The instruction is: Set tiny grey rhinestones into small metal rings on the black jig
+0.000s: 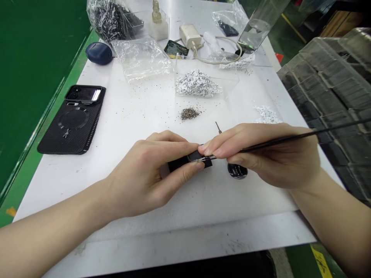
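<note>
My left hand (150, 170) is closed on a small black block-shaped part (175, 165), its thumb and fingers along the two sides. My right hand (272, 154) pinches a thin, long-handled black tool (278, 139) like a fine brush. Its silvery front end touches or hovers over the block, between my left thumb and forefinger. Whether the tip has bristles is too small to tell. Under my right hand lies a screwdriver (237, 171), with its dark handle end and thin tip showing and its middle hidden. Beyond the hands sits a pile of tiny dark screws (189, 113).
A clear tray (177, 92) holds small white pieces; more white pieces (266, 115) lie at right. A black phone (72, 119) rests at left. Behind are a plastic bag (142, 60), a blue rounded object (99, 53), a white charger (190, 36) and a bottle (257, 29).
</note>
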Tool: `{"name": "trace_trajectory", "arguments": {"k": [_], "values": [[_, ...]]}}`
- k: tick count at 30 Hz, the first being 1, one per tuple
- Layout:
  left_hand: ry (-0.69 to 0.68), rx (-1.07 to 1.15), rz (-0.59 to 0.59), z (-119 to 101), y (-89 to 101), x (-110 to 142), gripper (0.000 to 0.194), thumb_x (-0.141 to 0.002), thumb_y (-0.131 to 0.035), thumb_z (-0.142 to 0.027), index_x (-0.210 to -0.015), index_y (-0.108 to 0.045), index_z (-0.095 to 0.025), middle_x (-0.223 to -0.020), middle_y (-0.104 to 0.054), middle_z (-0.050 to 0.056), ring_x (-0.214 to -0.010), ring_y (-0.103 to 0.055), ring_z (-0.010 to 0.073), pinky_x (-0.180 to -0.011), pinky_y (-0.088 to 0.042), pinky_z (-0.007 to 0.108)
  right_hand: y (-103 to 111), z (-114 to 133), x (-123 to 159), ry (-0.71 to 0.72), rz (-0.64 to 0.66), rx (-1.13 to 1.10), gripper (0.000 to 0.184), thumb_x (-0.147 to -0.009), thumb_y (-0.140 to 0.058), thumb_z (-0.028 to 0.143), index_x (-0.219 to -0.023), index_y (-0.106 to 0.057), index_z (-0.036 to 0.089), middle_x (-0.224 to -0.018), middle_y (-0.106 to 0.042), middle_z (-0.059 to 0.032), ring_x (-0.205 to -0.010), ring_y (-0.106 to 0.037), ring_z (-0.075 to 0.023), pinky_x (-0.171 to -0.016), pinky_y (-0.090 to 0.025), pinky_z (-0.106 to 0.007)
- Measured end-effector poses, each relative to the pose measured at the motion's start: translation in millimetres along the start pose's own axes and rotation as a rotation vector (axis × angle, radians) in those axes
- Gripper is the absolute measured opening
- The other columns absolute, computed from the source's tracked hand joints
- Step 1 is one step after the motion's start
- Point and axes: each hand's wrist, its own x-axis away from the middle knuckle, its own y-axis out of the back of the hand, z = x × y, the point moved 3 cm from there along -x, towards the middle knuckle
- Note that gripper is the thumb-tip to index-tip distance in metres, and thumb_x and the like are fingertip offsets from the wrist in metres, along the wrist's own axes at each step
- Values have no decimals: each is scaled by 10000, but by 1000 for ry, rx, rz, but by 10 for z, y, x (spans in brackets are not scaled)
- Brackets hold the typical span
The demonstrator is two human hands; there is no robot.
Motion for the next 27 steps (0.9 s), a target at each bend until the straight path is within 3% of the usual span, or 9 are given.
{"name": "trace_trajectory", "arguments": {"k": [21,27], "values": [[11,36,24,-14,6,-20,218,-1118,-653,-276,-1170,-863,-243,-1125,-865,42,-1017,-812,198,-894,-656,282,22,-60,-17,72,-50,-19,233,-1007,-817,131,-1182,-885,268,-1066,-910,-33,-1024,-890,-216,-953,-749,-331],[27,34,30,-13,7,-15,220,-1121,-656,-282,-1190,-864,-264,-1161,-864,43,-1063,-805,206,-930,-658,290,20,-53,-3,43,-30,-16,236,-1017,-807,129,-1188,-885,273,-1086,-910,-30,-1055,-886,-207,-994,-736,-317]]}}
